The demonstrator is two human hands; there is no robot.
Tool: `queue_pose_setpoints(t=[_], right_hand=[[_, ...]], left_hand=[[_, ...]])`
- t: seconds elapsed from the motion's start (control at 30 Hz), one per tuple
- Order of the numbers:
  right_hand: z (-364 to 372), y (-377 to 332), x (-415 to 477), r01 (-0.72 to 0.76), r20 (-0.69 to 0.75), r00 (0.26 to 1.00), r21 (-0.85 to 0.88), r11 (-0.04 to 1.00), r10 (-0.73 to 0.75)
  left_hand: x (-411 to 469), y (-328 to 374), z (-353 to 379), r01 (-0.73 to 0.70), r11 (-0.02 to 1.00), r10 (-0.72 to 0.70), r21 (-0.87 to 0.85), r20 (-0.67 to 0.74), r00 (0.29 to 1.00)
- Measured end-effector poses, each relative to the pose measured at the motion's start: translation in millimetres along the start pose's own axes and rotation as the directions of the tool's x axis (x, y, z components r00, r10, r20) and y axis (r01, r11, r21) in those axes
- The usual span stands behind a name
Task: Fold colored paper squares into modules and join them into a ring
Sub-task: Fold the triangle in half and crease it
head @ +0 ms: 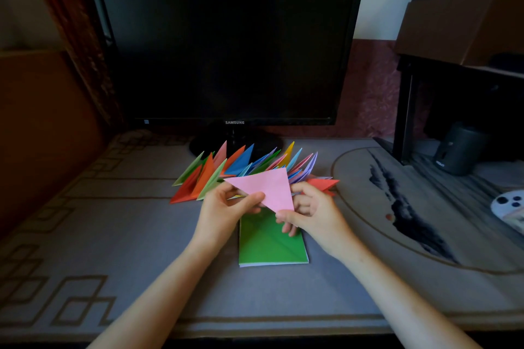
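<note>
From the head camera, both hands are up over the bench [113, 235], sharing one piece of paper. It's a pink triangle [265, 187], folded flat, long edge on top and point hanging down, held in the air just above the surface. The left hand [224, 207] pinches its lower left edge, thumb on the near face and fingers curled behind. The right hand [314, 212] grips the bottom point and the right edge, thumb pressed on the front and the other fingers tucked behind the paper. So both hands are clamped on that same pink piece, close together, the paper bridging them.

Directly under the hands lies a green paper stack [269, 246], flat on the bench, with pale sheet edges showing along its near side. The right hand's fingertips hang over its top corner; I can't tell if they touch it.

Behind the pink triangle stands a row of folded modules [241, 164], points sticking up and fanned out: green, red, orange, blue, yellow, pink, lilac. One red module [323, 183] juts out at the right end, just beside the right hand's knuckles.

Further back, a dark monitor [226, 45] fills the middle. On the right there's a cardboard box [465, 8] on a black stand, and a dark cylinder [459, 150] under it.
</note>
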State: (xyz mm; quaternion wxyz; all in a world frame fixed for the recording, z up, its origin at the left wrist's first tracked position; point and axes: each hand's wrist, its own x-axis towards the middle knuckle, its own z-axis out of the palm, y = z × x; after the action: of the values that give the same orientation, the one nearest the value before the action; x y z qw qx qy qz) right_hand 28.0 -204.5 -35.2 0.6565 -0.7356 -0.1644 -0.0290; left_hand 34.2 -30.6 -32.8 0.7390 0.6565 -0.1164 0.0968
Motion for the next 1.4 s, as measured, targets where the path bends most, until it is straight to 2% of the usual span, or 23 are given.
queue_pose_setpoints(t=[0.27,0.4,0.53,0.67,0.73,0.87,1.07,1.2,1.4], right_hand=[[-4,0,0,0.003,0.002,1.000,0.020,1.000,-0.003],[-7,1,-2,0.016,-0.026,1.000,-0.015,1.000,-0.016],[-12,-3,-3,0.206,-0.138,0.967,-0.065,0.976,-0.213],[-16,0,-2,0.313,-0.036,0.941,-0.286,0.906,-0.337],[-16,2,-2,0.314,0.004,0.943,-0.346,0.884,-0.333],[-16,3,-3,0.288,0.033,0.954,-0.359,0.888,-0.297],[-14,1,-2,0.260,-0.016,0.960,-0.317,0.912,-0.279],[-13,3,0,0.231,-0.054,0.966,-0.268,0.935,-0.254],[-13,6,-1,0.165,-0.056,0.982,-0.224,0.960,-0.182]], left_hand=[[3,-1,-3,-0.028,0.999,0.025,-0.032,-0.078,0.997],[7,-3,-9,-0.032,0.996,0.018,-0.084,-0.163,0.986],[5,-5,-6,-0.037,0.997,0.039,0.074,-0.020,0.999],[2,-3,-4,0.010,0.997,-0.017,0.082,0.078,0.997],[2,-2,-5,0.032,0.994,-0.041,0.103,0.081,0.996],[2,0,-7,0.116,0.991,-0.121,0.068,0.069,0.990],[0,3,-5,0.168,0.985,-0.171,0.032,0.139,0.975],[-2,4,-3,0.158,0.987,-0.152,-0.014,0.204,0.967],[-3,5,1,0.194,0.980,-0.179,-0.046,0.233,0.956]])
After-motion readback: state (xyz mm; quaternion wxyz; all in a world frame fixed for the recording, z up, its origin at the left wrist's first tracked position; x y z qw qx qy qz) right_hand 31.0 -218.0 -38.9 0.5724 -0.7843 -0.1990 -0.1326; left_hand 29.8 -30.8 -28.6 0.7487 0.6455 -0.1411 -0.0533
